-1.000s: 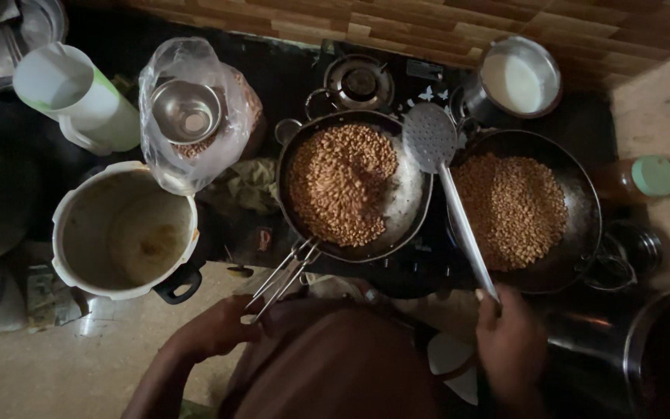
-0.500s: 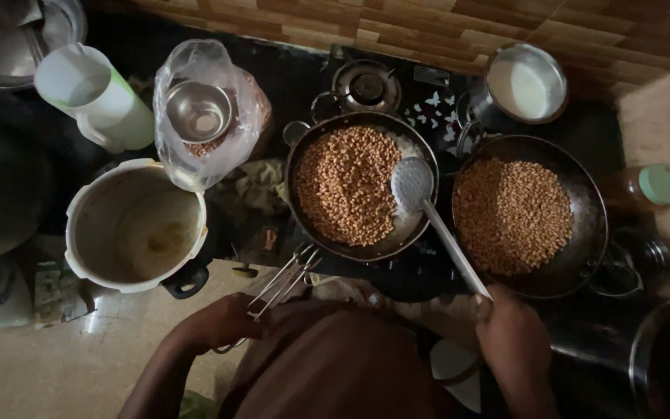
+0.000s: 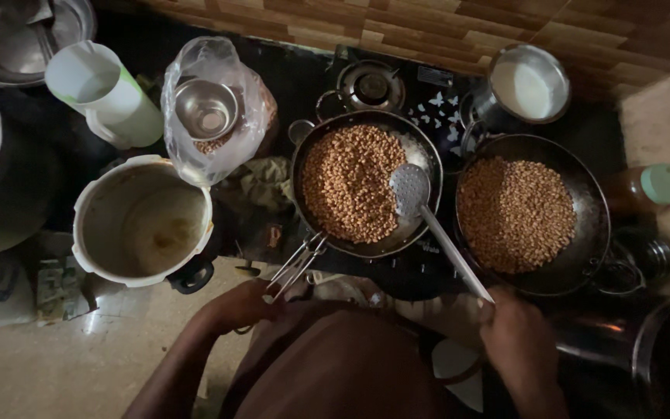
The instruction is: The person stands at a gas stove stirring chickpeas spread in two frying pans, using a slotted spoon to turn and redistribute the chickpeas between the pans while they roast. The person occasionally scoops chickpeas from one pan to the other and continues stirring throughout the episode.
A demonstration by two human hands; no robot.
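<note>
1. Hands come nearest: the left hand (image 3: 243,304) is closed on the tongs (image 3: 298,261) clamped to the near rim of the left pan (image 3: 425,155), apparently to steady it; the right hand (image 3: 515,332) grips the handle of a slotted ladle (image 3: 411,189), whose head rests in that pan's right side on the nuts (image 3: 347,182).
2. Two pans of nuts sit side by side on the stove (image 3: 397,275); the right pan (image 3: 589,208) is untouched.
3. One open cooker pot (image 3: 143,222) stands left of the stove.
4. Farther back: one bag (image 3: 212,109) holding a steel bowl, one jug (image 3: 104,93), and one milk pot (image 3: 527,84) at the stove's far right corner.
</note>
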